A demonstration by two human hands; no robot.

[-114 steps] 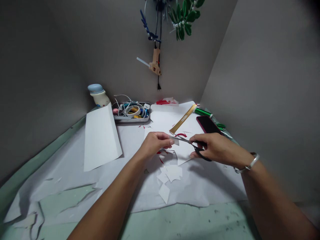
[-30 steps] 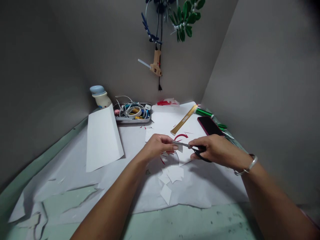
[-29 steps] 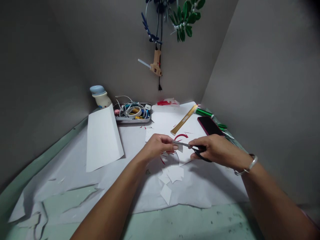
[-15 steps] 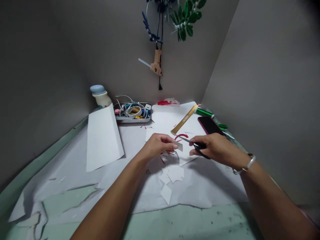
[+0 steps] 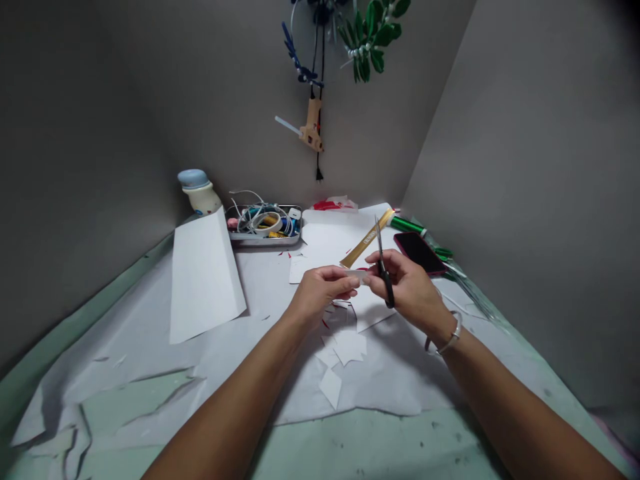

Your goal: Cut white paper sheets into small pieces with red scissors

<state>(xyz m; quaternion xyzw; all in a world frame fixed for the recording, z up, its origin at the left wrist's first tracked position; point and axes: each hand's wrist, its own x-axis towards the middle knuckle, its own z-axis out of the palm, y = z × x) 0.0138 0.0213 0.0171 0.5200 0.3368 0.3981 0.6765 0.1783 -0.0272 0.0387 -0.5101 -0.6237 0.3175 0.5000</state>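
My left hand (image 5: 325, 291) pinches a small white paper piece (image 5: 356, 273) over the middle of the table. My right hand (image 5: 407, 287) holds black-handled scissors (image 5: 384, 270), their blades pointing up and away. Its fingertips touch the right end of the same paper piece. White paper scraps (image 5: 350, 347) lie just below the hands, with small red bits among them. Behind the hands, a gold strip (image 5: 367, 240) rests on white sheets. Part of a red piece shows behind the held paper.
At the back left are a metal tray (image 5: 265, 241) of craft supplies, a jar with a blue lid (image 5: 194, 179) and a folded white sheet (image 5: 206, 280). A phone (image 5: 419, 252) and green rolls (image 5: 407, 225) lie right. A glue gun (image 5: 313, 127) hangs on the wall.
My right hand has moved left to the paper piece, and the scissors have swung from pointing left to pointing up. The paper piece is now raised slightly and turned level.
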